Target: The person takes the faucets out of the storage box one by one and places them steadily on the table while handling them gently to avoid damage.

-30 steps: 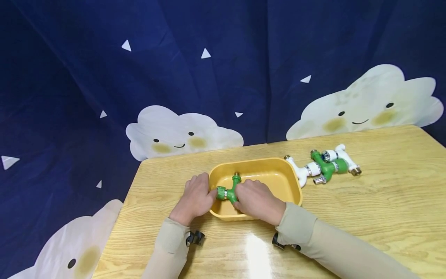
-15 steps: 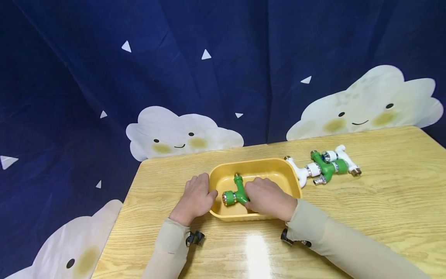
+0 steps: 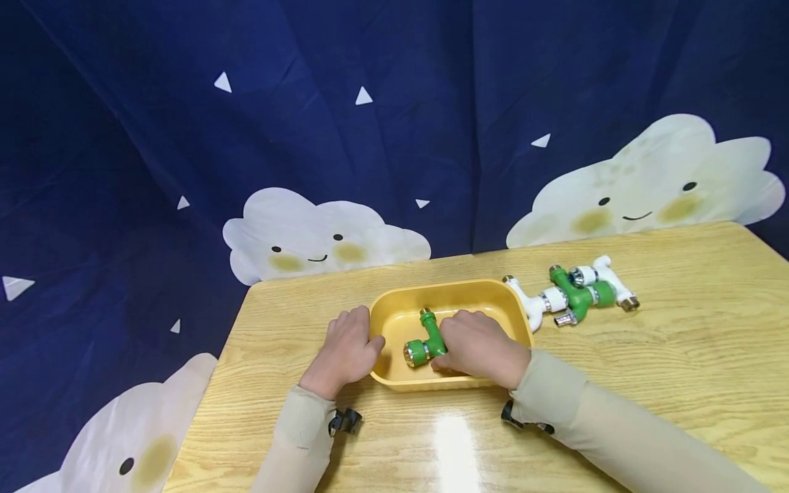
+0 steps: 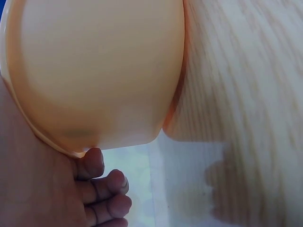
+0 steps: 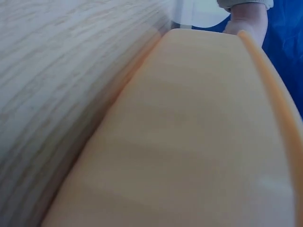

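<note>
A yellow plastic basin (image 3: 462,294) stands on the table. My left hand (image 3: 346,347) grips its left rim, with the thumb over the edge; in the left wrist view the fingers (image 4: 106,187) curl outside the basin wall (image 4: 99,75). Inside the basin, my right hand (image 3: 481,346) holds a green tap (image 3: 434,337) with a brass threaded end and a ribbed green knob pointing left. The palm hides the tap's right part. In the right wrist view the basin's outer wall (image 5: 189,132) hides the right hand and the tap; the left hand (image 5: 248,21) shows beyond.
Right of the basin lie a white tap (image 3: 529,305) close against its wall, another green tap (image 3: 576,296) and a second white tap (image 3: 610,277), lying against one another. The wooden table (image 3: 678,356) ends at a dark blue curtain (image 3: 394,137) with clouds.
My right hand has moved right within the basin, carrying the green tap with it, away from the left hand. The tap has turned slightly. The left hand has stayed on the rim.
</note>
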Demonstrator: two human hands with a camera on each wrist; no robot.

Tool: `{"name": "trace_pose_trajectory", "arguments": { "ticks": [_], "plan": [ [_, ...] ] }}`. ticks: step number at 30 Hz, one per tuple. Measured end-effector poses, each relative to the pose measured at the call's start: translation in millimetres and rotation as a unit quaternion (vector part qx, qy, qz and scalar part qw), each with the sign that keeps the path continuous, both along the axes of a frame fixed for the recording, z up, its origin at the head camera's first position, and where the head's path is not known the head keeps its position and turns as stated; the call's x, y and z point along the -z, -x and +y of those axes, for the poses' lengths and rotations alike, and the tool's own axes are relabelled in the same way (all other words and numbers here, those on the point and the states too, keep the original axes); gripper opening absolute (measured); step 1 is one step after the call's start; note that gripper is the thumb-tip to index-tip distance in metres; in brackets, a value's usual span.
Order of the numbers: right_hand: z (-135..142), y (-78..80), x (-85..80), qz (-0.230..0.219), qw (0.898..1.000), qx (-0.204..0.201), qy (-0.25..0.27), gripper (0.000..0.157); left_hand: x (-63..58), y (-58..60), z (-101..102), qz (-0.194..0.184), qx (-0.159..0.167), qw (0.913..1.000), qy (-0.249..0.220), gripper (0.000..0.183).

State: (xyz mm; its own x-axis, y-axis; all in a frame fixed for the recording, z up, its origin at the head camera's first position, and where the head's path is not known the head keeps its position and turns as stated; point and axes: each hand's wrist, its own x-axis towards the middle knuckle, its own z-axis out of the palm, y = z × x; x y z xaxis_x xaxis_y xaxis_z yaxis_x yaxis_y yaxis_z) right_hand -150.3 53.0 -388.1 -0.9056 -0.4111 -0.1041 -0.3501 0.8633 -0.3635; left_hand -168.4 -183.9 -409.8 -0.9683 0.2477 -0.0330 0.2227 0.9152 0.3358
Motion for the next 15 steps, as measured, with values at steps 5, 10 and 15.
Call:
{"name": "trace_pose_trajectory", "arguments": {
  "ticks": [5,10,15],
  "plan": [
    [-2.0,0.8,1.9,0.007,1.000,0.005,0.002,0.046,-0.5,0.0,0.5,0.002,0.002,1.0000,-0.003,0.017],
    [-2.8,1.5,5.2,0.006,1.000,0.008,0.017,0.044,-0.4,0.3,0.4,-0.001,0.002,1.0000,0.000,0.017],
    [-4.3,3.2,9.2,0.018,1.000,0.003,0.022,0.044,-0.9,0.1,0.6,-0.006,-0.001,1.0000,0.000,0.018]
  ]
}}
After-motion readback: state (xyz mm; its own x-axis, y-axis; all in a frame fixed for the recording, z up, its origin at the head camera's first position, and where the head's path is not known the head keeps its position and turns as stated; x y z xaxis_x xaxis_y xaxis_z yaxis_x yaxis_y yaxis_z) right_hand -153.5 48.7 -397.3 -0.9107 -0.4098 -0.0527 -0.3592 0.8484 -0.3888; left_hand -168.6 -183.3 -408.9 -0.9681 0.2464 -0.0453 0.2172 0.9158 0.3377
